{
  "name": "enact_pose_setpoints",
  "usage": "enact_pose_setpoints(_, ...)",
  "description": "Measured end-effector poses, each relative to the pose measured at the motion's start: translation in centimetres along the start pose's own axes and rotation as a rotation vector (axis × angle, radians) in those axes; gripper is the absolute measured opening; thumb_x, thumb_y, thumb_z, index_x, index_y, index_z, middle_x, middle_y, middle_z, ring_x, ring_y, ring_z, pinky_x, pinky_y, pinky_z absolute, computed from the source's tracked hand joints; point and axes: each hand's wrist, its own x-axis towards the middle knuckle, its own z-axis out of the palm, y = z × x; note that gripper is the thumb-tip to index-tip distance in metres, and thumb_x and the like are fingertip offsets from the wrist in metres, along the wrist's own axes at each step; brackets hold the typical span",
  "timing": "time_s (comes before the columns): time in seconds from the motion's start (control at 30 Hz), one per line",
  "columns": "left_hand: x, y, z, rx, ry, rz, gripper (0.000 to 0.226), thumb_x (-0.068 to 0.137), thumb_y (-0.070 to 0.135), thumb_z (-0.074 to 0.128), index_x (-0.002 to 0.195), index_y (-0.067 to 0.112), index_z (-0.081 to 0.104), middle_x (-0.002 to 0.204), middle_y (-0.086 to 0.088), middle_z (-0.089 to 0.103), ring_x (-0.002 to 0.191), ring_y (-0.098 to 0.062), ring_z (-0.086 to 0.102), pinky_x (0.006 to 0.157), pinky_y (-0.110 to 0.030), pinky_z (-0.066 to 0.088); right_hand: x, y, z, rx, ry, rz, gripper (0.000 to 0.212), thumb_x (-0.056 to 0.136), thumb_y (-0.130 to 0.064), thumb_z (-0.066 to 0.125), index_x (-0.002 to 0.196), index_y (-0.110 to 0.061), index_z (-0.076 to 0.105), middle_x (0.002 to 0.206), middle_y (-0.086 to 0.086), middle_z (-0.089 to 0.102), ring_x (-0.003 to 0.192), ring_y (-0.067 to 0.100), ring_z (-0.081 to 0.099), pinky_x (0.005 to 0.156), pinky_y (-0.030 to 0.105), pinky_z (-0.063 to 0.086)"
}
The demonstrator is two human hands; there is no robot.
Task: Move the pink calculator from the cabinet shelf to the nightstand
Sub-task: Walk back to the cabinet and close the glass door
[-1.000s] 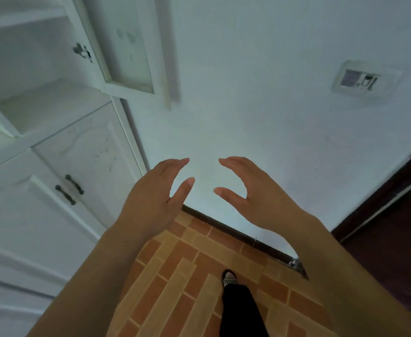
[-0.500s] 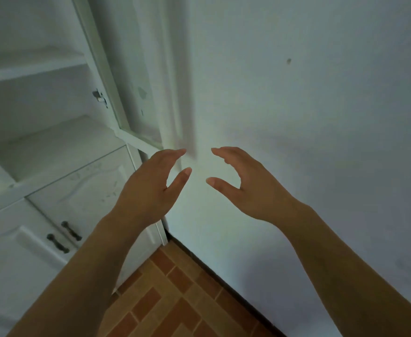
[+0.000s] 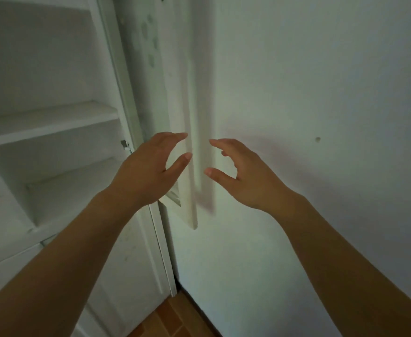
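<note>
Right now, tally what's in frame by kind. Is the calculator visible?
Hands: 2, left hand and right hand, both open and empty
Cabinet shelves in view: 2, upper shelf and lower shelf, both bare where visible
Open cabinet doors: 1, cabinet door
Pink calculators: 0 in view
Total: 5

No text, label, brand, number or sign can be read anywhere in view.
</note>
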Motion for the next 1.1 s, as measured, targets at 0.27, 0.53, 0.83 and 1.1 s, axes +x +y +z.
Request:
enact_pose_setpoints(0.27, 4.3, -1.3, -3.5, 0.042, 0.08, 0.025, 0.054, 0.088, 0.054, 0.033, 0.137, 0.031, 0.031, 0.143, 0.002, 0.038, 0.127, -0.02, 0.039, 0.101, -0.038, 0.033, 5.8, -1.1, -2.2, -0.04, 0.084, -0.093, 0.059, 0.087, -0.048, 0.051, 0.138, -0.027, 0.031, 0.143, -0.008, 0.036, 0.124, 0.009, 0.04, 0.102, 0.031, 0.037)
enact_pose_setpoints(0.53, 8.5, -1.8, -7.6, 0.064, 0.204, 0.104, 0.054, 0.089, 0.05, 0.035, 0.138, 0.028, 0.032, 0.145, 0.0, 0.036, 0.131, -0.018, 0.033, 0.106, -0.036, 0.026, 10.8, -2.1, -5.1, -0.059, 0.191, -0.172, 0.058, 0.087, -0.045, 0.054, 0.138, -0.027, 0.032, 0.141, -0.008, 0.038, 0.123, 0.008, 0.04, 0.102, 0.033, 0.038)
enact_pose_setpoints(0.83, 12.9, -2.6, -10.3, 0.038, 0.331, 0.146, 0.049, 0.091, 0.043, 0.041, 0.137, 0.027, 0.034, 0.143, 0.001, 0.037, 0.129, -0.017, 0.036, 0.099, -0.026, 0.026, 16.5, -2.7, -7.2, -0.063, 0.223, -0.21, 0.07, 0.086, -0.043, 0.057, 0.143, -0.03, 0.019, 0.149, -0.008, 0.027, 0.132, 0.009, 0.031, 0.108, 0.037, 0.034)
enact_pose_setpoints(1.1, 14.8, -3.0, -9.5, -0.077, 0.288, 0.113, 0.053, 0.09, 0.043, 0.042, 0.139, 0.026, 0.031, 0.146, 0.003, 0.034, 0.132, -0.014, 0.032, 0.109, -0.035, 0.028, 20.1, -1.9, -7.5, -0.185, 0.073, -0.216, 0.101, 0.073, -0.047, 0.07, 0.145, -0.033, 0.0, 0.154, -0.014, 0.006, 0.137, 0.005, 0.013, 0.102, 0.017, 0.013)
